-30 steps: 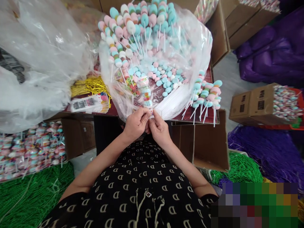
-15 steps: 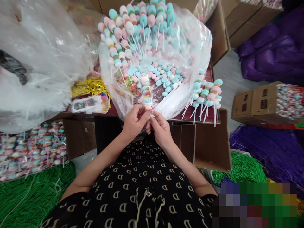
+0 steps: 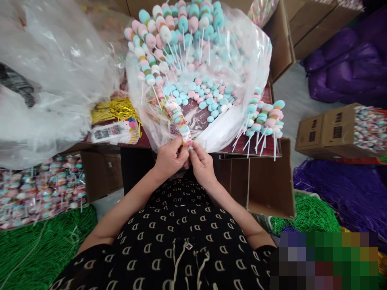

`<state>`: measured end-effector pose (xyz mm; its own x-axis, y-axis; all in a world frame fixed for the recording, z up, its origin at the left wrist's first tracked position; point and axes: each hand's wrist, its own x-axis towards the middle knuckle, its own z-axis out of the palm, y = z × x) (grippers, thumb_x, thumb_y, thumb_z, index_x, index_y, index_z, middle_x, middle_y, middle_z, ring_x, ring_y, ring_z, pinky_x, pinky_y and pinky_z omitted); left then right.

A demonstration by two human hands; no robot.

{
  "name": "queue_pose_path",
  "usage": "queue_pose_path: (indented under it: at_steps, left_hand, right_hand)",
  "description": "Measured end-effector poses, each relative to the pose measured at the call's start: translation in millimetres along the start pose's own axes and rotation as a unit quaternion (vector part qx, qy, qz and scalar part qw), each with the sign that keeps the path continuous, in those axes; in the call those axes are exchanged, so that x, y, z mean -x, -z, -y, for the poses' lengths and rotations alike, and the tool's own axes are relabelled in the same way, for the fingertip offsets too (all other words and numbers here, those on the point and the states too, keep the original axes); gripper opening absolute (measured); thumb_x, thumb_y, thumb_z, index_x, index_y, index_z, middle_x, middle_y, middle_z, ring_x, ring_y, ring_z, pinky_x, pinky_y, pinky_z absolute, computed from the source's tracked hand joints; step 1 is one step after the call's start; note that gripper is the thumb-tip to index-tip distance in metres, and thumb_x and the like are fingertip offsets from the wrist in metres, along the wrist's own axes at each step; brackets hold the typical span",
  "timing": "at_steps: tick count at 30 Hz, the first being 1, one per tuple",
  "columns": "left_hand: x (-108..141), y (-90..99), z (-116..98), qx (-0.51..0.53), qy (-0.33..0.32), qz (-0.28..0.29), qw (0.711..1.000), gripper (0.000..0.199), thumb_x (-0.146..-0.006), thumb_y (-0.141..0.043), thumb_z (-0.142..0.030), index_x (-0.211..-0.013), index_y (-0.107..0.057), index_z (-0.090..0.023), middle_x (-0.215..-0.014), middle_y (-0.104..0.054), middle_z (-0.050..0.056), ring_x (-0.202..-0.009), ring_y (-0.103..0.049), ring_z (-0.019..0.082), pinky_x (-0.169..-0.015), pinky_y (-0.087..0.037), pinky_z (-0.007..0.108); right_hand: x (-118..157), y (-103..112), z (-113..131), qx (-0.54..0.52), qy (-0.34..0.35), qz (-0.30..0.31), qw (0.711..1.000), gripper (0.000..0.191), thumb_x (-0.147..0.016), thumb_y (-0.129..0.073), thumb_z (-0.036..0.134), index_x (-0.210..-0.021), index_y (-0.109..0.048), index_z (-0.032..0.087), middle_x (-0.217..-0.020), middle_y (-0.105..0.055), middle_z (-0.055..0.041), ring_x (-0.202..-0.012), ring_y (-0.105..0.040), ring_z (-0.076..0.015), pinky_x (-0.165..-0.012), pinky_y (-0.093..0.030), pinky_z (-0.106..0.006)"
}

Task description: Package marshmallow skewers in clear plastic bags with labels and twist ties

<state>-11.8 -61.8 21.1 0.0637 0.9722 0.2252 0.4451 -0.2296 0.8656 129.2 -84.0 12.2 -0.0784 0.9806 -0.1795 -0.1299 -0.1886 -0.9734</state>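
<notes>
Over a dark red table (image 3: 232, 151), one clear plastic bag (image 3: 244, 52) encloses a heap of candy skewers (image 3: 181, 36), too many to count. Left of it lie one bundle of gold twist ties (image 3: 115, 110) and one stack of printed cards (image 3: 115, 132). At the bag's near edge, the closed left hand (image 3: 169, 158) and closed right hand (image 3: 202, 164) grip the lower end of one tilted marshmallow skewer (image 3: 178, 117).

Past the candy skewer (image 3: 180, 121) pinched by the left hand (image 3: 170, 158) and right hand (image 3: 202, 164), a bulging clear plastic bag (image 3: 244, 44) on the worktop (image 3: 232, 148) blocks the way forward. Loose plastic sheeting (image 3: 51, 92) closes the left; marshmallow skewers (image 3: 263, 119) and a cardboard box flap (image 3: 269, 181) crowd the right, with grey floor (image 3: 290, 92) beyond.
</notes>
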Motion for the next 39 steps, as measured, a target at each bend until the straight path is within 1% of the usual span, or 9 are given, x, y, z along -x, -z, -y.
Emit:
queue_pose_path:
  at_steps: [6,11,16,23,28,31,34,37,39]
  left_hand:
    - [-6,5.7,5,0.272,0.130,-0.034,0.953,0.039,-0.103,-0.051,-0.058,-0.103,-0.068,-0.022,-0.089,-0.074,0.006,-0.079,-0.070,0.017,-0.068,-0.058,0.030]
    - [-13,-0.9,-7,0.368,0.206,0.101,0.901,0.052,-0.099,-0.052,-0.072,-0.112,-0.069,-0.024,-0.083,-0.074,0.004,-0.050,-0.059,0.013,-0.040,-0.048,0.027]
    - [-12,-5.0,-15,0.440,0.253,0.133,0.851,0.052,-0.091,-0.067,-0.070,-0.110,-0.069,-0.021,-0.092,-0.077,0.006,-0.041,-0.052,0.009,-0.033,-0.046,0.027]
    - [-9,-9.3,-14,0.436,0.275,0.141,0.845,0.057,-0.088,-0.067,-0.075,-0.103,-0.072,-0.020,-0.050,-0.052,-0.005,-0.034,-0.046,0.011,-0.031,-0.044,0.027]
    - [-5,-11.9,-13,0.440,0.286,0.143,0.839,0.052,-0.089,-0.067,-0.073,-0.095,-0.068,-0.021,-0.045,-0.044,-0.007,-0.031,-0.041,0.012,-0.030,-0.041,0.027]
    - [-8,-6.6,-12,0.442,0.272,0.111,0.848,0.046,-0.089,-0.070,-0.067,-0.082,-0.062,-0.022,-0.055,-0.053,-0.003,-0.041,-0.048,0.012,-0.037,-0.045,0.028]
    - [-11,2.0,-14,0.459,0.239,0.059,0.854,0.045,-0.085,-0.079,-0.058,-0.072,-0.057,-0.021,-0.066,-0.057,0.001,-0.057,-0.056,0.013,-0.051,-0.050,0.028]
    - [-9,7.4,-20,0.490,0.248,0.104,0.829,0.042,-0.083,-0.083,-0.052,-0.072,-0.058,-0.020,-0.062,-0.047,-0.002,-0.053,-0.047,0.011,-0.049,-0.043,0.027]
    - [-5,8.0,-24,0.517,0.266,0.161,0.798,0.038,-0.083,-0.082,-0.049,-0.074,-0.058,-0.020,-0.058,-0.040,-0.004,-0.048,-0.039,0.009,-0.045,-0.036,0.026]
  right_hand:
    - [2,0,1,-0.027,-0.003,0.011,1.000,0.047,-0.095,-0.066,0.057,-0.133,-0.067,0.028,-0.070,-0.065,0.0058,-0.057,-0.059,-0.0115,-0.054,-0.051,-0.028]
    - [6,-1,4,-0.021,0.000,0.045,0.999,0.045,-0.095,-0.067,0.057,-0.129,-0.069,0.028,-0.071,-0.067,0.0048,-0.056,-0.058,-0.0114,-0.055,-0.053,-0.028]
    - [7,-1,3,-0.010,-0.008,0.025,1.000,0.040,-0.093,-0.070,0.058,-0.117,-0.072,0.026,-0.065,-0.065,0.0064,-0.052,-0.057,-0.0105,-0.052,-0.052,-0.028]
    - [6,-5,0,-0.020,-0.016,0.019,0.999,0.038,-0.089,-0.073,0.058,-0.108,-0.075,0.025,-0.062,-0.064,0.0068,-0.047,-0.055,-0.0089,-0.046,-0.050,-0.025]
    - [4,-3,3,0.007,-0.020,0.049,0.999,0.036,-0.093,-0.067,0.055,-0.109,-0.078,0.024,-0.062,-0.066,0.0050,-0.048,-0.058,-0.0102,-0.047,-0.053,-0.025]
    - [0,9,17,0.075,0.007,0.093,0.993,0.028,-0.093,-0.069,0.049,-0.099,-0.081,0.025,-0.068,-0.072,0.0015,-0.056,-0.064,-0.0132,-0.056,-0.058,-0.029]
    - [-7,23,37,0.137,0.068,0.049,0.987,0.024,-0.094,-0.071,0.045,-0.088,-0.081,0.024,-0.076,-0.076,-0.0017,-0.068,-0.068,-0.0164,-0.068,-0.060,-0.034]
    - [-20,28,52,0.077,0.076,-0.017,0.994,0.026,-0.094,-0.071,0.048,-0.106,-0.081,0.027,-0.091,-0.079,-0.0031,-0.085,-0.073,-0.0189,-0.079,-0.062,-0.036]
    - [-29,24,56,-0.001,0.040,0.026,0.999,0.035,-0.091,-0.075,0.052,-0.116,-0.077,0.029,-0.103,-0.080,-0.0037,-0.099,-0.074,-0.0207,-0.085,-0.063,-0.037]
